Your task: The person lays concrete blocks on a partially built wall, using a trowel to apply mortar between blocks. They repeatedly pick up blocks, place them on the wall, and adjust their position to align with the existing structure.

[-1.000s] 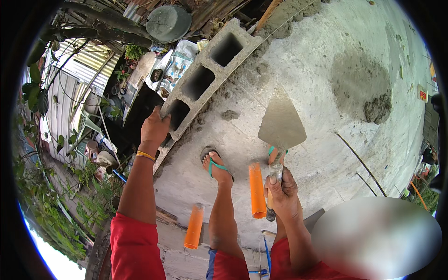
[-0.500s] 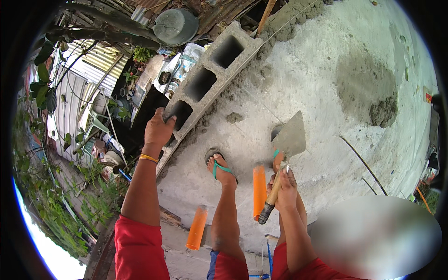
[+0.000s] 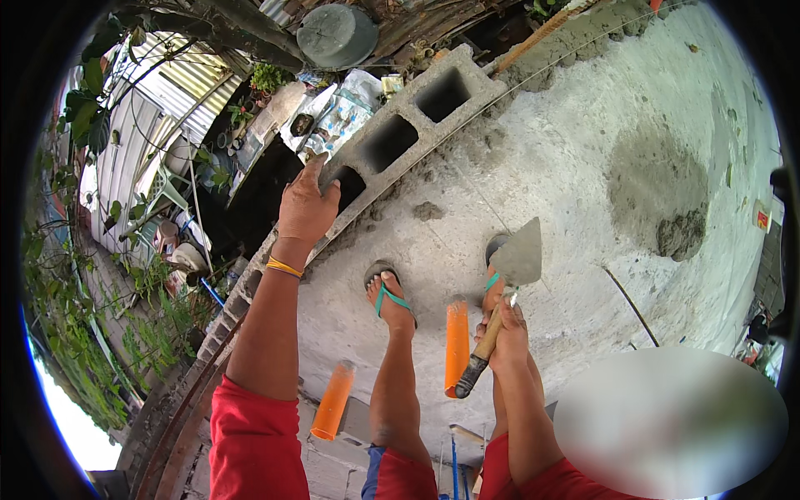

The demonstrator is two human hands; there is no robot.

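Note:
A grey hollow concrete block (image 3: 406, 133) lies along the edge of the pale concrete floor, its dark cavities facing up. My left hand (image 3: 308, 202) is at its near end, thumb by the nearest cavity and index finger stretched along the outer wall, so the wall sits between them; the other fingers are hidden. My right hand (image 3: 508, 337) is closed around the wooden handle of a pointed trowel (image 3: 518, 254). Its flat blade points away from me, above my right foot, with a little grey residue on it.
A taut string (image 3: 575, 54) runs beside the block, near a strip of wet mortar (image 3: 554, 73). Two orange pipe stubs (image 3: 457, 350) rise near my feet. A mortar patch (image 3: 658, 183) lies at right. Beyond the edge are a grey tub (image 3: 337, 37), clutter and plants.
The view has shifted, so the block appears farther right. My left index finger has straightened along the block's outer wall. My right hand keeps the trowel nearly where it was.

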